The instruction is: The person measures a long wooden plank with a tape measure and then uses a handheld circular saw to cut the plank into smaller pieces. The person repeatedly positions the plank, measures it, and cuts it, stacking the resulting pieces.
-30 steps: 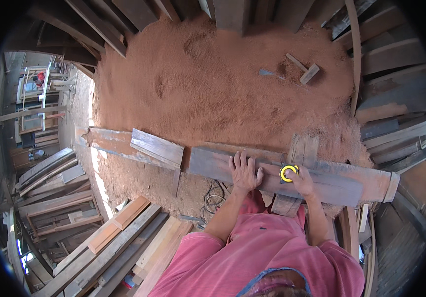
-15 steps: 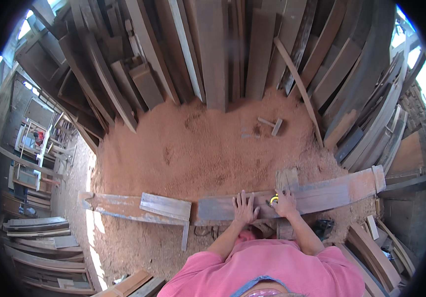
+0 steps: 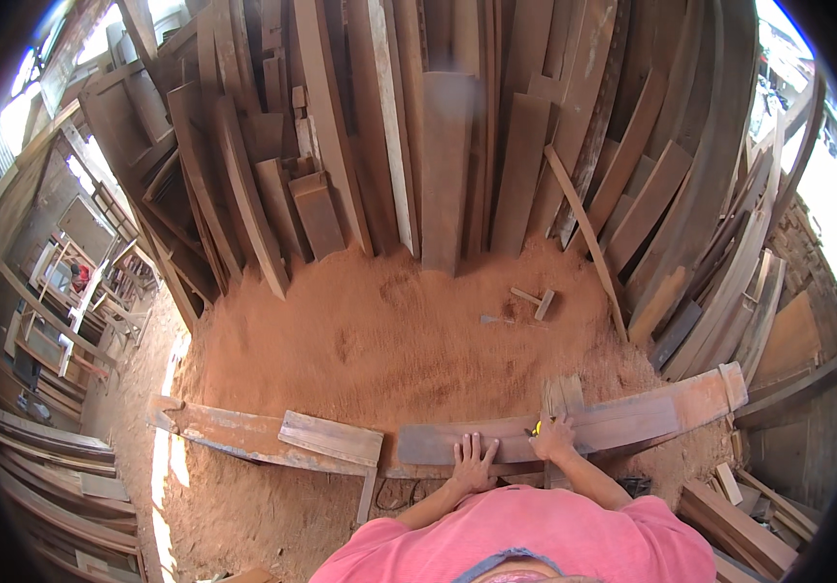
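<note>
A grey-brown plank [image 3: 438,443] lies across a long weathered beam [image 3: 705,393] in front of me. My left hand [image 3: 474,466] rests flat on the plank's near side, its fingers spread and holding nothing. To the right of it, my right hand [image 3: 554,440] is closed over what looks like a yellow tape measure [image 3: 537,428], held against the plank. Fingers cover most of that yellow case, and no drawn-out blade can be made out. A shorter board [image 3: 331,438] sits on the beam beyond the plank's left end.
Reddish sawdust [image 3: 370,340] is heaped past the beam, with a T-shaped wooden piece [image 3: 541,304] on it. Tall planks [image 3: 449,175] lean along the far side. Stacked boards [image 3: 59,486] stand at the left, and timber pieces [image 3: 734,525] lie at the near right.
My head view has tilted, so the scene sits lower in the picture. My left hand has drawn back toward the plank's near edge. The right hand still holds the yellow tool, slightly farther left.
</note>
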Available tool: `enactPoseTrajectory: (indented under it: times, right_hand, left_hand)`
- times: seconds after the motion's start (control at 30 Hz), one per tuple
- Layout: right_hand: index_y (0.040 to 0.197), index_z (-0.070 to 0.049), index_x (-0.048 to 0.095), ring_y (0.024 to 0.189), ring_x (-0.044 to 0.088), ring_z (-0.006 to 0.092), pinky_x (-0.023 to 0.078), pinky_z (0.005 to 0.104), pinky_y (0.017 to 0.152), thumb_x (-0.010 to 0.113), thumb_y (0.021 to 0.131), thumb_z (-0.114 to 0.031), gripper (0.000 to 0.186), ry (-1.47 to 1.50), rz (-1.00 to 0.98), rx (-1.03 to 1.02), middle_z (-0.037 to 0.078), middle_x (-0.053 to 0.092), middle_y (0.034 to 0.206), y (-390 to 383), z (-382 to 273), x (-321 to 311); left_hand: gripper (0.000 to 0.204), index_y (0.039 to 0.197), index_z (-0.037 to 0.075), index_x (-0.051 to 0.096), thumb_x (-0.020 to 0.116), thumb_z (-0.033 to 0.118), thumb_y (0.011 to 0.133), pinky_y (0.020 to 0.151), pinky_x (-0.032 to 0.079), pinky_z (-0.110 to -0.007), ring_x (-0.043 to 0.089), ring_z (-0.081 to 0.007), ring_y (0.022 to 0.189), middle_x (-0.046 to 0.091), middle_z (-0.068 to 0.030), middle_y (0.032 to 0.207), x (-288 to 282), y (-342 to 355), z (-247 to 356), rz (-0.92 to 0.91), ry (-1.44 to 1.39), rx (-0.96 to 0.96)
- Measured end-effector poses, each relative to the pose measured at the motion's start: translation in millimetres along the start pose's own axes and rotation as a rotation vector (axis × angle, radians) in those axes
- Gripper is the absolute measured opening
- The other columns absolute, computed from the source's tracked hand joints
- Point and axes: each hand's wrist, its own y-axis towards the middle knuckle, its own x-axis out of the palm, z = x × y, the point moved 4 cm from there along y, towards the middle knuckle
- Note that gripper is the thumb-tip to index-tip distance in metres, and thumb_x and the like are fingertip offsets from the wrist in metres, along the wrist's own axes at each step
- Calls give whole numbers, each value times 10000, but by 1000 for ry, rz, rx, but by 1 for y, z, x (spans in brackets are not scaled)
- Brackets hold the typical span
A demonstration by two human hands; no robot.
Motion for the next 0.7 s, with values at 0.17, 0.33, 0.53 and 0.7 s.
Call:
enactPoseTrajectory:
  times: [0.17,0.33,0.53,0.7]
  right_hand:
    - [1458,-125,511,1400,384,525,459,577,1081,768,840,-361,710,5,-74,6,292,327,1583,6,6,0]
    - [1537,-142,453,1454,313,570,392,604,1142,714,865,-336,747,-57,-23,-72,296,348,1589,23,16,-2]
    - [1339,-24,524,1201,517,494,524,564,962,701,822,-185,569,-99,155,5,297,517,1322,10,-10,16]
    - [1342,-24,537,1187,519,479,531,526,952,729,801,-176,593,-151,18,17,301,499,1351,19,-30,14]
  left_hand:
    - [1109,1672,231,174,756,518,773,1150,120,-796,47,-627,1518,80,-402,1649,8,5,-4,-64,-15,-2]
    - [1057,1639,194,317,779,520,746,1107,153,-836,90,-659,1495,146,-428,1622,11,13,-5,217,-3,81]
    - [1028,1653,129,246,743,402,796,1146,123,-800,57,-661,1498,102,-434,1628,5,2,19,86,46,-42]
    - [1034,1650,141,262,751,333,761,1149,138,-796,61,-650,1506,99,-421,1635,-7,6,21,22,49,-71]
